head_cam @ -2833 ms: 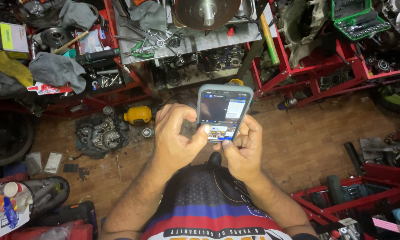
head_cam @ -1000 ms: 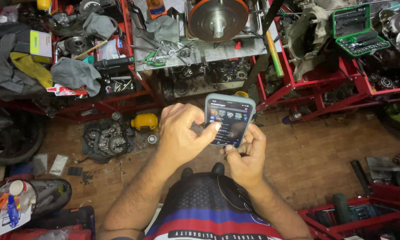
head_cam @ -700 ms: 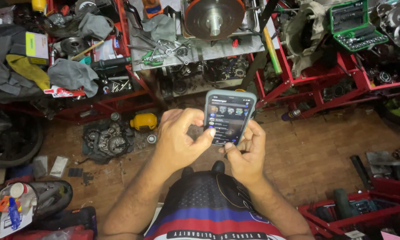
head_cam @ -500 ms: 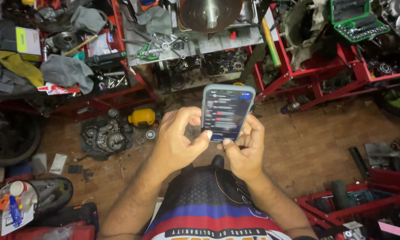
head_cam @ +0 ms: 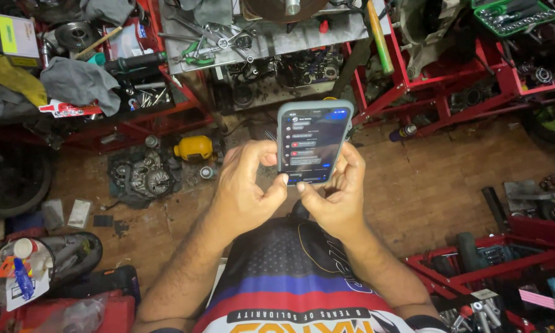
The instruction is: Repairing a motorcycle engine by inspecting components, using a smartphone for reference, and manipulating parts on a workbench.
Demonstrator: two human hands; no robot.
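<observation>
Phone: the phone (head_cam: 314, 143) is up in front of the chest, screen lit and facing the camera, held above the brick floor (head_cam: 425, 179).
Left hand: the left hand (head_cam: 248, 192) cups the phone's left edge, fingers curled behind it, thumb bent in toward the bottom of the screen.
Right hand: the right hand (head_cam: 334, 198) closes on the lower right corner, thumb tip near the bottom edge, fingers wrapped round the back.
Grip: both hands clamped on the phone, low down, with the top half standing free.
Handling: I'd judge it light, stiff and smooth-sided, with a glass face that would not take a drop onto brick kindly; the long side edges are the safe place to hold, and that is where the fingers are.
Below: an engine part (head_cam: 143, 177) and a yellow can (head_cam: 194, 148) lie on the floor just left of the hands.
Ahead: a bench (head_cam: 290, 37) strewn with wrenches and pliers, and a yellow-handled hammer (head_cam: 379, 37) leaning by it.
Sides: red racks (head_cam: 475, 80) on the right, a grey rag (head_cam: 77, 83) on the left shelf, a green socket case (head_cam: 515, 15) top right.
In the way: nothing between hands and phone; the clutter is all well below.
</observation>
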